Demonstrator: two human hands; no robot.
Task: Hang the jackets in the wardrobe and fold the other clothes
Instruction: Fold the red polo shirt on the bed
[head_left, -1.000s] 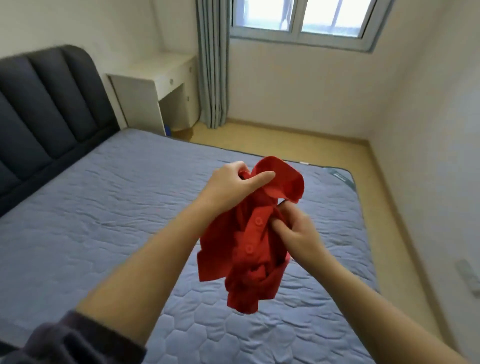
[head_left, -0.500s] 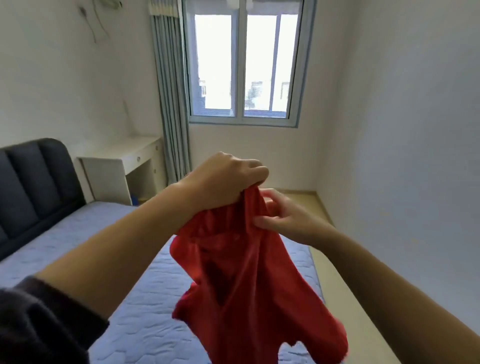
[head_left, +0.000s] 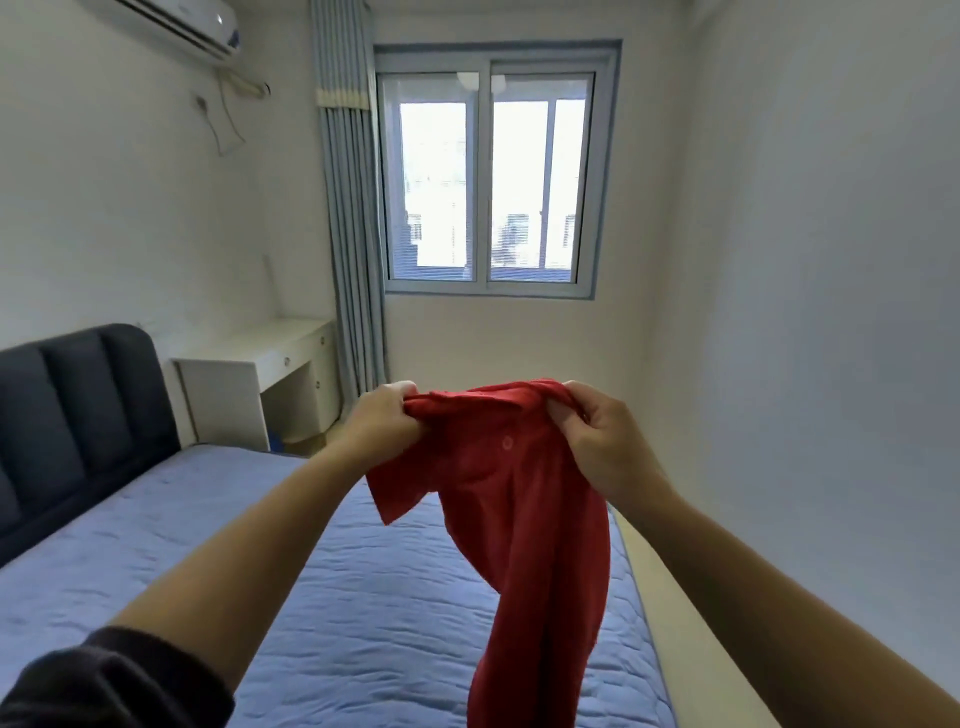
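L hand & R hand grip red shirt top; hangs vertical.

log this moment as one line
left hand: grips red shirt at top edge | right hand: grips same edge | red shirt: hangs down unfolded | bed: below, blue cover | stage: fold not yet begun

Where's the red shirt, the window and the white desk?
red buttoned shirt (head_left: 524, 499), head view, front below the button.
white-framed window (head_left: 483, 176), head view, middle post.
white desk (head_left: 260, 344), head view, its top.
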